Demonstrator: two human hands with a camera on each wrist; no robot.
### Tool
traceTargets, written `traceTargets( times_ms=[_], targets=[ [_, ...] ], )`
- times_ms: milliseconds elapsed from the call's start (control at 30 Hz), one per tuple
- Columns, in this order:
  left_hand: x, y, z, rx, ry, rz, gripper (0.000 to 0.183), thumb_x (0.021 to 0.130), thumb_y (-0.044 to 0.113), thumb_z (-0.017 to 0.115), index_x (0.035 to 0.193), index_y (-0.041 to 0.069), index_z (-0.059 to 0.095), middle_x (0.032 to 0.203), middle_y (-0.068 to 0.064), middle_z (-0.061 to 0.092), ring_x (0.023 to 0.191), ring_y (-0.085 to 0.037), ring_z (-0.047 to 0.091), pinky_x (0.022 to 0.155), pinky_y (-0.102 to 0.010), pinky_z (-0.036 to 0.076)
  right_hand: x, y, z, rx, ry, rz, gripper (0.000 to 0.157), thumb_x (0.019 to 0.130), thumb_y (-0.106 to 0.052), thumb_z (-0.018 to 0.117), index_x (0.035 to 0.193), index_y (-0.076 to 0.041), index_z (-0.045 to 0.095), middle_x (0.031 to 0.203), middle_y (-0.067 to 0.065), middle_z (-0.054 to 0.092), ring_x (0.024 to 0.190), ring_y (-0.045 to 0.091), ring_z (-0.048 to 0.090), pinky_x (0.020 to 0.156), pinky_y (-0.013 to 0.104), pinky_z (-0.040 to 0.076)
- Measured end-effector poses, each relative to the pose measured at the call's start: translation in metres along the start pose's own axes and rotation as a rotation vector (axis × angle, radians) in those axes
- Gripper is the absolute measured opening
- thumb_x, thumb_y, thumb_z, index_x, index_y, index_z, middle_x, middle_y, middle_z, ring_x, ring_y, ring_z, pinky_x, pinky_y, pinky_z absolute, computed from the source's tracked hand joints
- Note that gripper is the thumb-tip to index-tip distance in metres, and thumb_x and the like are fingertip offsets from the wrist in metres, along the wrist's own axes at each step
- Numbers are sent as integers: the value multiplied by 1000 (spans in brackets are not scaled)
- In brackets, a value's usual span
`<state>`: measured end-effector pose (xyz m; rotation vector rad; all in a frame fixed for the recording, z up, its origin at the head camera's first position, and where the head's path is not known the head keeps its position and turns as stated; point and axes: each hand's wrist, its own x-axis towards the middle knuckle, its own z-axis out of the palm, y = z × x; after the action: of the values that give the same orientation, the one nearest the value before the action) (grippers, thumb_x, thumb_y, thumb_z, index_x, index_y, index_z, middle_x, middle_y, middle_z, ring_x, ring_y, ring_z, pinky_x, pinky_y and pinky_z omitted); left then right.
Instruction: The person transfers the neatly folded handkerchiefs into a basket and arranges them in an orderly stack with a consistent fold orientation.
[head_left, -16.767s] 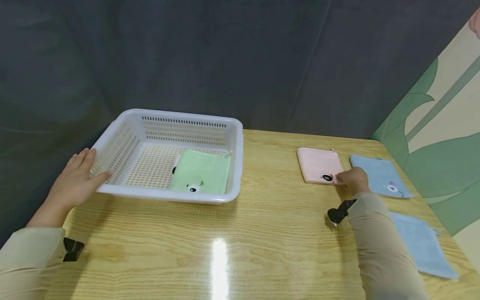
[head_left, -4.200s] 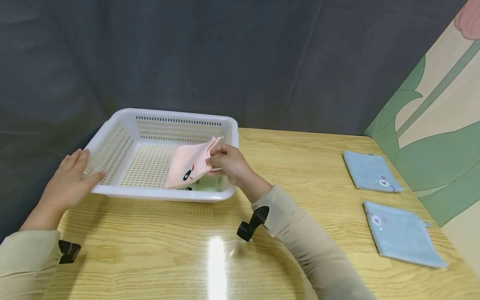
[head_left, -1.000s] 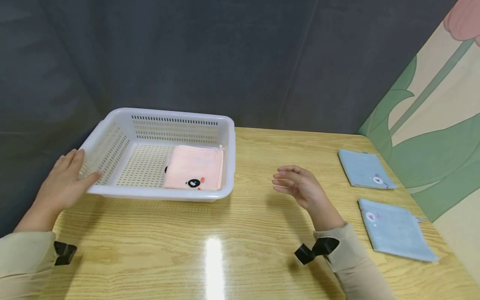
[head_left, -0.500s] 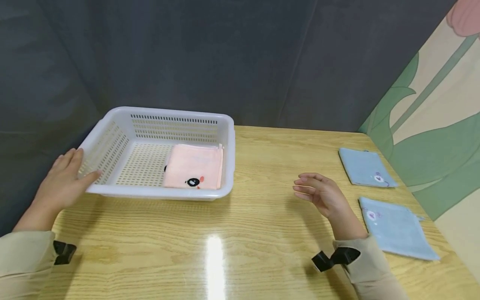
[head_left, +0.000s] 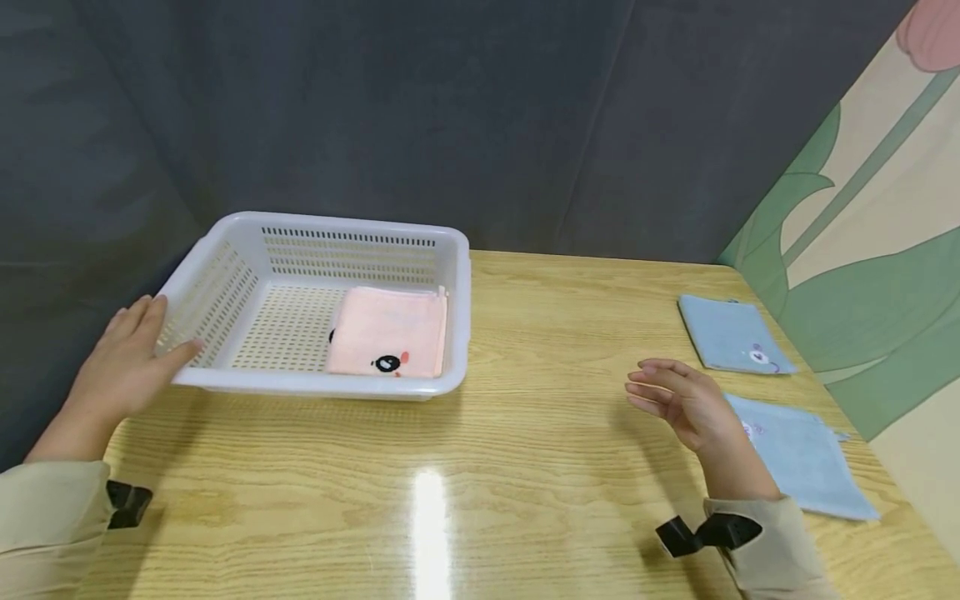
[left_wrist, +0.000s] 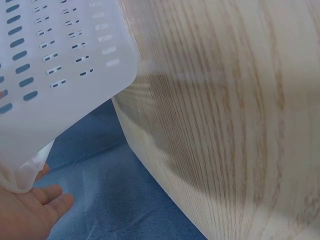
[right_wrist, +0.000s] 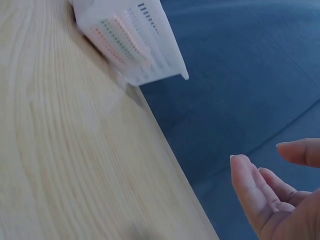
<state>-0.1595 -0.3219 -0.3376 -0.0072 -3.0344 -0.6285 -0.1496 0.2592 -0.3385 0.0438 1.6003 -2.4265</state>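
My left hand [head_left: 123,362] rests at the left end of a white perforated plastic basket [head_left: 330,383], fingers fairly straight outside the rim and thumb over its front corner. In the left wrist view, its fingers [left_wrist: 52,200] show below the rim. Inside the basket, at its right, lies a folded pink towel [head_left: 390,329] with a black eye design. My right hand [head_left: 686,404] hovers over the table, loosely bent and holding nothing, left of two folded blue towels. The nearer blue towel [head_left: 806,462] is partly hidden behind it; the farther blue towel [head_left: 727,333] lies beyond.
The wooden table [head_left: 525,483] ends at a dark cloth [head_left: 525,125] behind the basket and at a painted wall [head_left: 885,317] on the right. The right wrist view shows the basket's end [right_wrist: 130,45] near the table edge.
The pink towel went from the table at right into the basket, over the green towel. Since then, my right hand has moved right toward the blue towels. My left hand stays at the basket.
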Motion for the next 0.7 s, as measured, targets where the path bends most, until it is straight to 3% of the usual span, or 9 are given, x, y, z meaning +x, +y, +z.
traceTargets(
  times_ms=[700],
  targets=[
    [0, 0, 0, 3, -2, -1, 76, 90, 42, 33, 133, -6, -7, 136, -30, -8, 122, -43, -13, 92, -61, 1, -15, -15, -59, 23, 35, -30, 18, 88, 1, 43, 90, -3, 61, 85, 12, 60, 80, 24, 62, 71, 33, 48]
  ],
)
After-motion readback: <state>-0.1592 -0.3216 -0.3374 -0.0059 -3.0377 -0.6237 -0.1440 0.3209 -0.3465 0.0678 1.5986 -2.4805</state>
